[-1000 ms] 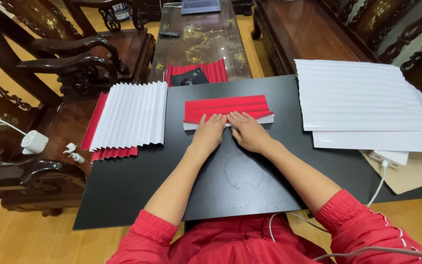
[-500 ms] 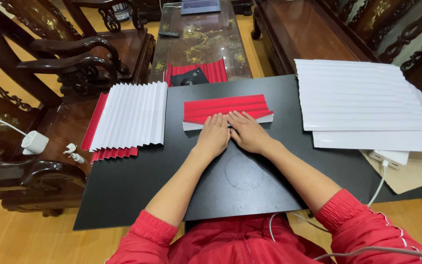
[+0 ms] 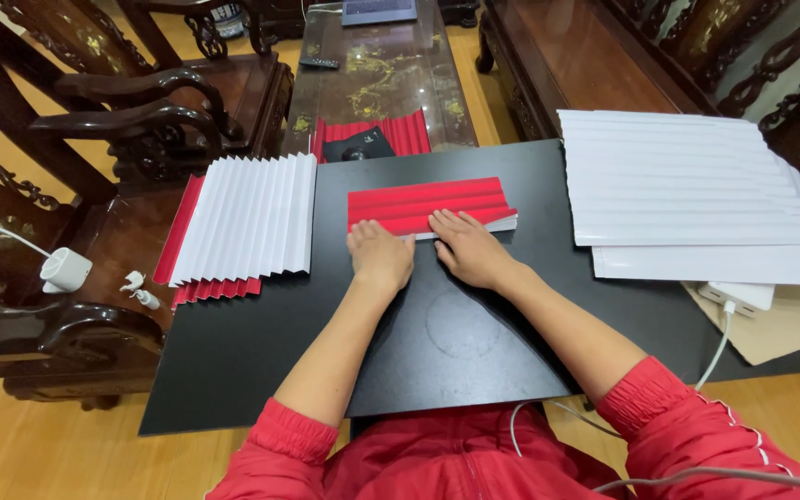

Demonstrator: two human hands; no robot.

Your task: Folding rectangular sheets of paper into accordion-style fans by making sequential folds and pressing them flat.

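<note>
Left hand (image 3: pixel 380 256) slid leftward along the red pleated paper (image 3: pixel 423 205); right hand (image 3: pixel 468 248) stayed.
Both flat, open, pressing its near edge on the black board (image 3: pixel 233 352); I judge creasing underway, next fold needs pinching.

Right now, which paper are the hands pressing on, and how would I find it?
Find the big black board across the person's lap. Near its far edge lies a red pleated paper, folded into a flat strip, with the left hand and right hand on its near edge. Its neighbours show white: a spread fan and flat sheets.
</note>
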